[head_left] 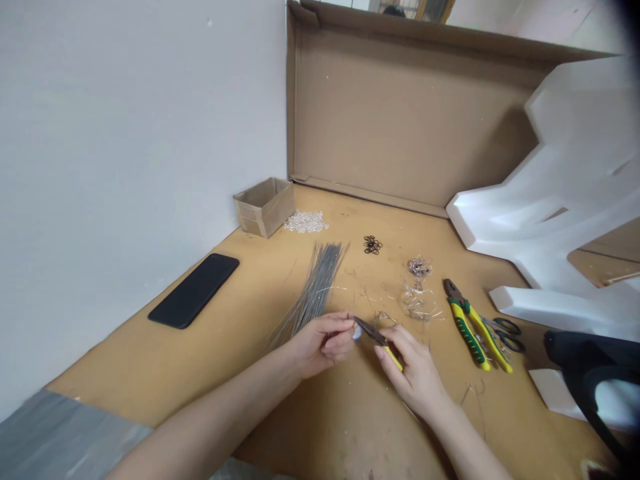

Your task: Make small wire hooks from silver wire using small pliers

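My right hand (411, 367) is closed around needle-nose pliers (371, 330) with yellow handles. Their dark jaws point up and left, right at the fingertips of my left hand (327, 343). That hand is pinched shut on a thin wire, mostly hidden by the fingers. Just under the plier tips is a small pale, bluish piece (357, 332), too small to name. Behind my left hand lies a bundle of straight grey wires (320, 283). Bent wire pieces (419, 300) are scattered beyond my right hand, with a coiled wire clump (420, 267) behind them.
Green-and-yellow pliers (470, 323) and scissors (507, 333) lie at right, near white foam packing (500, 220). Black rings (373, 245), clear small pieces (306, 221) and a cardboard box (265, 208) are farther back. A black phone (195, 291) rests at left. A cardboard panel (400, 120) stands behind.
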The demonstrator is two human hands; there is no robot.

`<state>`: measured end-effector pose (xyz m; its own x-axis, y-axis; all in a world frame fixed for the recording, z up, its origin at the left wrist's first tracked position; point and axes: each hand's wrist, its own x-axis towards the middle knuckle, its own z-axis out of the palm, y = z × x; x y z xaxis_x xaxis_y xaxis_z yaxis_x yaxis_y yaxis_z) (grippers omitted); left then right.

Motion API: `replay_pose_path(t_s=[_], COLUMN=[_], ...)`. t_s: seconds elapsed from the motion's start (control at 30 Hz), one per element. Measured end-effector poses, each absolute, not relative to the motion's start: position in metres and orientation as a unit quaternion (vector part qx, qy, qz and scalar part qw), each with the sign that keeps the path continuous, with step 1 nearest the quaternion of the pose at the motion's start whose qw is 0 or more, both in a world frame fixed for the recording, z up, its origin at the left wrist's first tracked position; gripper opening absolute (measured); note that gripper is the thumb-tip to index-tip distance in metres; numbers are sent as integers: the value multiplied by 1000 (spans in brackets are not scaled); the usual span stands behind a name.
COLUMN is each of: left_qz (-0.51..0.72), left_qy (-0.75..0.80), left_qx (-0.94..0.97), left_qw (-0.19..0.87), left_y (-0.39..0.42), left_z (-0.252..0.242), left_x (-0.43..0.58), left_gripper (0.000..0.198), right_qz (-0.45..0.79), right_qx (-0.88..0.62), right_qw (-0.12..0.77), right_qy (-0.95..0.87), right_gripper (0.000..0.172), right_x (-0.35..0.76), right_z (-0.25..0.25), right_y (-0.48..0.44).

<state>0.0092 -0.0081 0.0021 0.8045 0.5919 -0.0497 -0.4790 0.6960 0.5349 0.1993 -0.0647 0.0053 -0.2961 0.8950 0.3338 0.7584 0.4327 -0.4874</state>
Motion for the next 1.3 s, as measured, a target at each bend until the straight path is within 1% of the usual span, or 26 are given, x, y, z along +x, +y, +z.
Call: replay_pose_path(t_s=[0.1, 0.3, 0.53, 0.63, 0.73, 0.93, 1.2, 1.3], left_qz=[291, 281, 301, 311, 322, 345, 342, 357], left_qy=[120, 129, 119, 128, 136, 159, 167, 176], left_qx=[257, 251, 258, 259, 266, 303, 342, 352], left_qw=[914, 917, 910, 905, 898, 874, 859, 847], left_y=[-8, -8, -7, -5, -3, 3, 13, 12], left_z=[3, 4, -1, -4, -7, -7, 10, 12], left_x=[9, 8, 9, 11, 13, 13, 20, 25], left_gripper=[13, 14, 11, 13, 18, 16, 22, 21], right_qz=[107, 44, -16, -28, -4, 102, 171, 193], right_qx=[-521, -526, -535, -549, -551, -539, -539, -551], right_qw=[281, 269, 258, 250, 248, 273, 312, 325], right_qy=[-799, -806, -804, -797, -797, -791, -764, -744], right_gripper=[15, 16, 17, 17, 19, 19, 22, 23], right_x=[199, 199, 195, 195, 196, 195, 202, 201], right_z=[6, 6, 3, 1, 1, 6, 11, 10], right_y=[-65, -65, -65, -63, -59, -50, -40, -42])
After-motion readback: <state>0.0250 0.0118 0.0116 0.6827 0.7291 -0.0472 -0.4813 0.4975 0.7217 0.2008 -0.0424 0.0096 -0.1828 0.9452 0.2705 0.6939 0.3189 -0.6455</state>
